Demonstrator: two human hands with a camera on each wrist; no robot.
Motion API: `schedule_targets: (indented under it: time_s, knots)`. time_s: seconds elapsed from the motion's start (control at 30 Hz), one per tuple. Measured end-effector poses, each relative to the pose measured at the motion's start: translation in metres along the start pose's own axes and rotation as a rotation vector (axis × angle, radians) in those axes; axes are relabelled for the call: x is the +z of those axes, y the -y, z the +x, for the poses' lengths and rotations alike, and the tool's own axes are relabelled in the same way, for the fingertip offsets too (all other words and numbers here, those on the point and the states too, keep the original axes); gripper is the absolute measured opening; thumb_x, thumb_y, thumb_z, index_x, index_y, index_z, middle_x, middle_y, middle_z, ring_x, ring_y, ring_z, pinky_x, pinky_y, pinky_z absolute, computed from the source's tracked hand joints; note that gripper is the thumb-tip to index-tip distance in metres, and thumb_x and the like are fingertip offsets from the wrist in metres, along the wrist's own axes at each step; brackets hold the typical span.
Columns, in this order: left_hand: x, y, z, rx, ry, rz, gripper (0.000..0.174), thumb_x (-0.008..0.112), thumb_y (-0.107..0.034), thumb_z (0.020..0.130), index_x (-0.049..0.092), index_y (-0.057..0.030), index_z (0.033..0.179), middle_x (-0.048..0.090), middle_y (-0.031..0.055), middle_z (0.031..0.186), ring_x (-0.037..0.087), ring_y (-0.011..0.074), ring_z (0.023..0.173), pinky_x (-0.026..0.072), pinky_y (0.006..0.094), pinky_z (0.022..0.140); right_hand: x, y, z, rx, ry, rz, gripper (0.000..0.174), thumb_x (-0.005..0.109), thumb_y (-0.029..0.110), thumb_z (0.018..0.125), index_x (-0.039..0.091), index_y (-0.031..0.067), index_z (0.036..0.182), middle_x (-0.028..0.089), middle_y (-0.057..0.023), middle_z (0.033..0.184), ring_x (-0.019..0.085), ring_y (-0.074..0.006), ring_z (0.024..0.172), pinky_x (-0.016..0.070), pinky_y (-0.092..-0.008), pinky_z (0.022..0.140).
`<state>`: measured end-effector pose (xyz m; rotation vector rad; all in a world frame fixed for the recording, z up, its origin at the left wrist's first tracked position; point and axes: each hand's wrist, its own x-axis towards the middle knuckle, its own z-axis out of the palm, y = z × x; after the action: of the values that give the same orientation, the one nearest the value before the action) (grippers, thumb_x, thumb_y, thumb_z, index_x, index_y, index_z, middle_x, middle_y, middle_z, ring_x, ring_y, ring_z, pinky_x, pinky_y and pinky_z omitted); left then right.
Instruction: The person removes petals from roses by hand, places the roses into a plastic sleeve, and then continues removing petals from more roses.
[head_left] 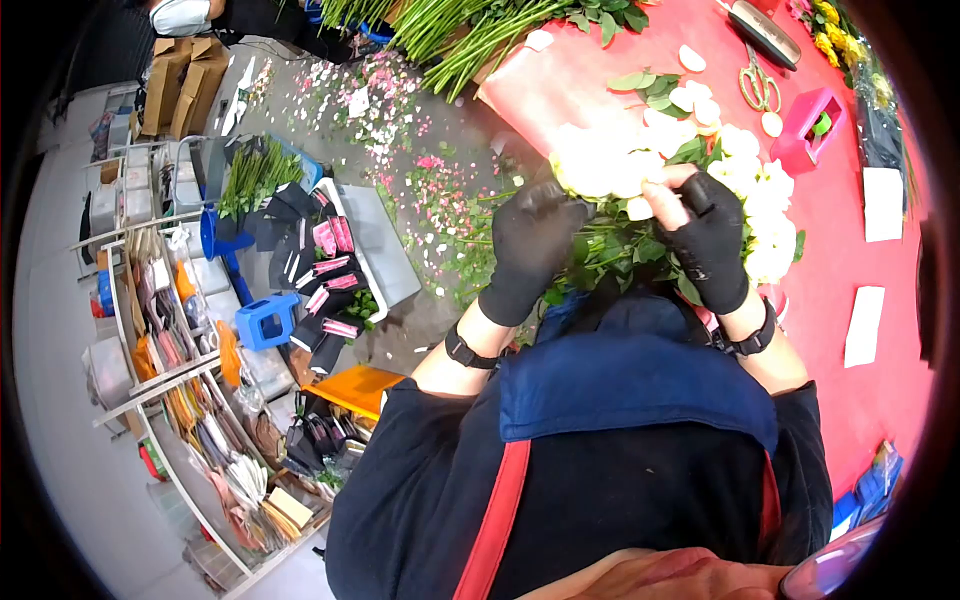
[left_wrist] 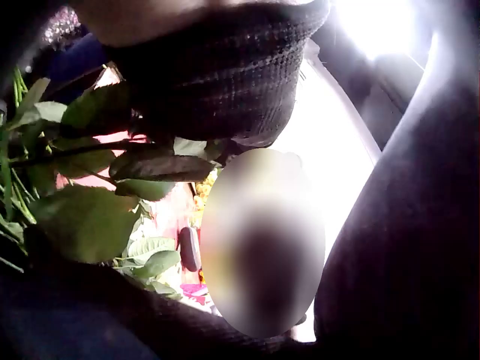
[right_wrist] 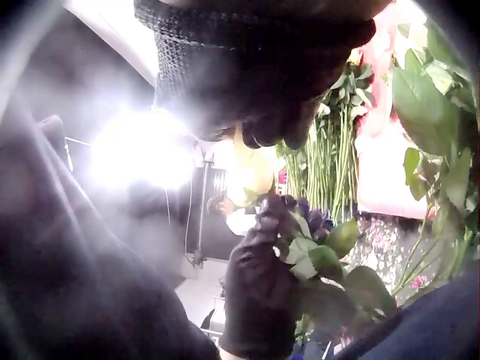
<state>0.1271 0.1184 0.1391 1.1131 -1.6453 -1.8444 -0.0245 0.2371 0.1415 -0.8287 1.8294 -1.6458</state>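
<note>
In the head view, both hands wear black gloves with bare fingertips and meet at a cluster of white roses. My left hand is curled at the left of the blooms. The right wrist view shows it gripping the leafy stem just below a pale cream rose. From the other side, my right hand has its bare thumb and finger pinching at a rose's petals. Green leaves and stems hang below the blooms, between both hands. In the left wrist view, leaves stand beside the glove, and a blur hides part of the scene.
A red-covered table carries more white roses, scissors, a pink holder and white paper. Long green stems lie at its far end. Petals litter the floor; a grey bin and packed shelves stand left.
</note>
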Motion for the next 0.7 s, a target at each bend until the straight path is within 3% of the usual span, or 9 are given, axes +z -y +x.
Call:
schedule_targets:
  time_s: [0.1,0.17,0.2,0.37,0.43,0.47,0.6,0.7]
  knots:
    - [-0.009,-0.007,0.001,-0.012,-0.011,-0.007,0.021,0.067,-0.004,0.085,0.069,0.0045,0.104,0.071,0.0056,0.093,0.062,0.0089,0.08,0.0491,0.0245,0.073,-0.01,0.001,0.001,0.029,-0.048,-0.1,0.012,0.072,0.011,0.088,0.068,-0.0003,0.09,0.063,-0.001,0.076,0.056,-0.0074,0.068,0.044,-0.0239,0.061]
    - [-0.016,-0.003,0.005,0.017,-0.011,0.01,0.02,0.066,-0.004,0.086,0.069,0.0046,0.103,0.071,0.0045,0.093,0.062,0.0082,0.079,0.0481,0.0237,0.072,-0.018,0.001,0.006,0.189,-0.034,-0.054,0.015,0.072,0.013,0.09,0.068,0.0004,0.098,0.062,0.001,0.077,0.055,-0.0061,0.069,0.0446,-0.0232,0.062]
    - [-0.021,-0.001,0.008,0.054,0.001,0.044,0.02,0.064,-0.005,0.088,0.069,0.0049,0.104,0.071,0.0034,0.093,0.061,0.0072,0.08,0.0472,0.023,0.072,-0.02,-0.003,0.01,0.144,-0.027,-0.08,0.017,0.072,0.013,0.089,0.068,0.0005,0.101,0.063,0.0004,0.08,0.056,-0.0067,0.072,0.0457,-0.0234,0.065]
    - [-0.04,-0.005,0.011,-0.099,0.084,0.112,0.026,0.065,-0.008,0.087,0.068,0.0035,0.11,0.069,0.0013,0.092,0.06,0.0071,0.079,0.0475,0.0226,0.07,-0.019,0.0,0.022,-0.008,0.072,0.029,0.024,0.072,0.01,0.088,0.067,-0.0009,0.109,0.066,-0.0048,0.101,0.062,-0.0113,0.088,0.0485,-0.0255,0.08]
    - [-0.044,-0.004,0.011,-0.142,0.147,0.033,0.029,0.065,-0.009,0.086,0.068,0.0032,0.112,0.069,0.0007,0.092,0.06,0.0074,0.078,0.0476,0.0231,0.069,-0.014,-0.002,0.024,-0.125,0.035,0.035,0.022,0.072,0.009,0.088,0.068,-0.0018,0.107,0.066,-0.0068,0.108,0.063,-0.0142,0.095,0.0486,-0.0277,0.084]
    - [-0.048,-0.002,0.013,-0.115,0.206,0.033,0.033,0.065,-0.01,0.085,0.067,0.0034,0.115,0.07,0.0019,0.096,0.062,0.0086,0.081,0.0495,0.0242,0.071,-0.015,0.005,0.025,-0.247,0.044,-0.145,0.016,0.071,0.006,0.087,0.069,-0.0023,0.101,0.065,-0.009,0.111,0.062,-0.0181,0.102,0.0485,-0.0319,0.089]
    - [-0.04,-0.006,0.012,-0.142,0.227,0.098,0.033,0.065,-0.01,0.087,0.066,0.0031,0.117,0.071,0.0039,0.099,0.063,0.0089,0.082,0.0502,0.0243,0.073,-0.01,0.006,0.027,-0.359,0.117,-0.122,0.012,0.07,0.005,0.085,0.069,-0.0021,0.094,0.066,-0.0104,0.108,0.062,-0.0212,0.103,0.0482,-0.0325,0.088]
    - [-0.039,0.004,0.019,0.028,0.345,0.164,0.032,0.066,-0.01,0.089,0.066,0.0025,0.118,0.071,0.0033,0.099,0.063,0.008,0.079,0.0494,0.0235,0.069,-0.01,0.006,0.027,-0.263,0.169,-0.129,0.016,0.07,0.01,0.086,0.069,-0.0012,0.097,0.067,-0.0106,0.107,0.063,-0.0211,0.1,0.0489,-0.032,0.086]
